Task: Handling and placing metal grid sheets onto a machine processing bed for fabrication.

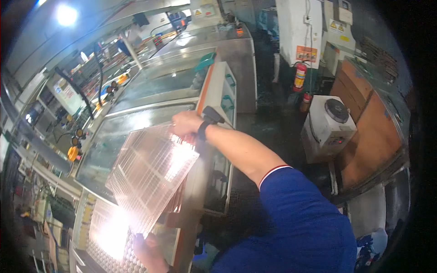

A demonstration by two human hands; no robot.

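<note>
Blue cloth sleeve (307, 204) closest; right hand (187, 123) gripping upper edge of thin, flat, shiny coppery gridded panel (148, 166); left hand (149, 253) by lower corner, blurred, can't tell grip

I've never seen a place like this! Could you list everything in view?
Gridded panel: 1, copper-coloured, by both hands
Second panel: 1, glaring, lower left
Rollers: many, grey, under the second panel
Window-like covers: 2, greyish, machine top
Fire extinguisher: at least 1, red, upper right
Box: 1, white with dark round top, right
Lamp: 1, white, upper left
Background equipment: uncountable, mixed colours, far left
Sleeve: 1, blue, right arm
Right hand: 1, panel's upper edge
Left hand: 1, near its lower corner
</note>
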